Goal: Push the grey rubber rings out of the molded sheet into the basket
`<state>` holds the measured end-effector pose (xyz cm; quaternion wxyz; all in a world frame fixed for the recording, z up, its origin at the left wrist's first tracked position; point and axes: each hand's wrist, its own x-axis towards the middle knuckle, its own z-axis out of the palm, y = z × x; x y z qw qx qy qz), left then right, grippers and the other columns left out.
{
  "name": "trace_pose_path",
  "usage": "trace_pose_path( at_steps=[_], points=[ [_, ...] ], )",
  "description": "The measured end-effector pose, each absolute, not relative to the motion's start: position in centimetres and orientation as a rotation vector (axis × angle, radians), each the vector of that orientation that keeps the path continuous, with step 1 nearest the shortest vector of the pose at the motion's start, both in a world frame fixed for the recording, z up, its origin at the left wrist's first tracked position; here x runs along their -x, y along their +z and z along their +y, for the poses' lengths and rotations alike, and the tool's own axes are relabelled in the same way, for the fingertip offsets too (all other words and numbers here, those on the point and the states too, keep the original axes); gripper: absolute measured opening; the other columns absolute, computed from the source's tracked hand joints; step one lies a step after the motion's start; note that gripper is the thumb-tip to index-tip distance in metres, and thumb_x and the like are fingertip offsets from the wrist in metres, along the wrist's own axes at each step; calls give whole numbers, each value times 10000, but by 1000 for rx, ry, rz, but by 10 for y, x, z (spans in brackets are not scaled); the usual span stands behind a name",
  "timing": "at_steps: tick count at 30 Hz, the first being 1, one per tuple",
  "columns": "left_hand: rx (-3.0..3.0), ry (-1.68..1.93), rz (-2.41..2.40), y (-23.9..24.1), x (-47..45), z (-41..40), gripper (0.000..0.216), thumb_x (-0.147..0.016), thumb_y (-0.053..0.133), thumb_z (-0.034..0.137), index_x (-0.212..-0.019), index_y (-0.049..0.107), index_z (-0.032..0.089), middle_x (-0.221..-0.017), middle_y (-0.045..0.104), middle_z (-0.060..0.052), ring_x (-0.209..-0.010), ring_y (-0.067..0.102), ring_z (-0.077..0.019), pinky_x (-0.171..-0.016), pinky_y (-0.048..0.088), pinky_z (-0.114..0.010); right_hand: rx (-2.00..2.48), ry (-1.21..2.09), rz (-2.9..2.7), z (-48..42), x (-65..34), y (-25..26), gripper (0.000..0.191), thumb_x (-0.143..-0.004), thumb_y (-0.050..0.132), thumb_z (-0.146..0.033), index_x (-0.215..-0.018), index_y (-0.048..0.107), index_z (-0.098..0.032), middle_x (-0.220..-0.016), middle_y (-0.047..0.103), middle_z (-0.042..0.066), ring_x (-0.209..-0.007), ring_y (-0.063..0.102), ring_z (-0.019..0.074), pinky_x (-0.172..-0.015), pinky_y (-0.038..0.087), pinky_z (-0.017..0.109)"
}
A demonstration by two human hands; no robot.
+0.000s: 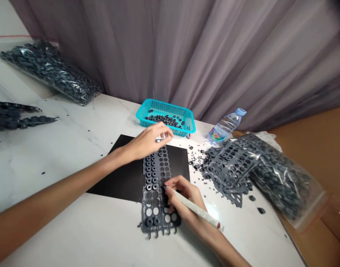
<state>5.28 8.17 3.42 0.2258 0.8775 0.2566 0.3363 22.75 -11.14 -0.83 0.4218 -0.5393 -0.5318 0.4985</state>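
Note:
A dark grey moulded rubber sheet (161, 193) lies lengthwise before me, with rows of round holes and several ring-shaped rubber pieces (149, 174) still set in its left side. Its far part rests on a black flat board (118, 170); the near end lies over the white table. My right hand (183, 196) grips a pale pen-like tool (199, 211), its tip end down at the sheet's middle and partly hidden by fingers. My left hand (156, 137) hovers at the sheet's far end, just before the basket, fingers loosely bent and apart from the thumb, with nothing visible in them.
A turquoise basket (166, 104) holds loose dark pieces. Right of it are a water bottle (224, 128), a pile of perforated rubber sheets (228, 167), scattered scraps and a filled plastic bag (286, 178). Another filled bag (53, 72) and more rubber strips (17, 116) lie left.

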Motion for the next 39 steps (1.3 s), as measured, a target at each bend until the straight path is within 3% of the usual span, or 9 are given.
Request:
trace_pose_path(
  at_steps=[3, 7, 17, 34, 39],
  points=[
    [-2320, 562, 595, 31, -23, 19, 188, -1070, 554, 314, -1058, 714, 217, -1070, 670, -29, -908, 659, -167, -873, 520, -320, 1366, 1242, -1373, -111, -227, -6, 228, -1022, 646, -406, -969, 652, -185, -786, 627, -11, -577, 619, 110, -524, 536, 213],
    [-2289, 344, 629, 20, 2, -20, 154, -1052, 563, 237, -1117, 703, 227, -1151, 646, -21, -992, 674, -165, -903, 505, -302, 1390, 1278, -1435, -112, -225, -4, 149, -1025, 602, -321, -959, 634, -192, -720, 629, -28, -543, 611, 112, -507, 505, 210],
    [-2331, 339, 662, 12, 3, -25, 192, -1063, 556, 195, -1205, 679, 233, -1197, 644, -25, -1151, 628, -197, -1033, 471, -341, 1428, 1256, -1478, -112, -225, -6, 118, -1005, 596, -285, -934, 640, -202, -685, 632, -31, -566, 587, 113, -525, 462, 207],
    [-2346, 420, 658, 6, 3, -24, 186, -1062, 568, 238, -1176, 715, 232, -1173, 660, -39, -1134, 632, -210, -1020, 483, -333, 1470, 1251, -1477, -113, -222, -7, 141, -1001, 577, -291, -916, 644, -202, -691, 626, -21, -575, 581, 118, -524, 449, 208],
    [-2476, 422, 580, -1, 0, -29, 209, -1095, 494, 218, -1116, 702, 203, -1117, 677, -62, -1087, 631, -231, -1075, 470, -397, 1480, 1147, -1530, -112, -216, 2, 114, -953, 592, -261, -860, 622, -204, -671, 567, -32, -567, 507, 113, -517, 401, 216]
  ],
)
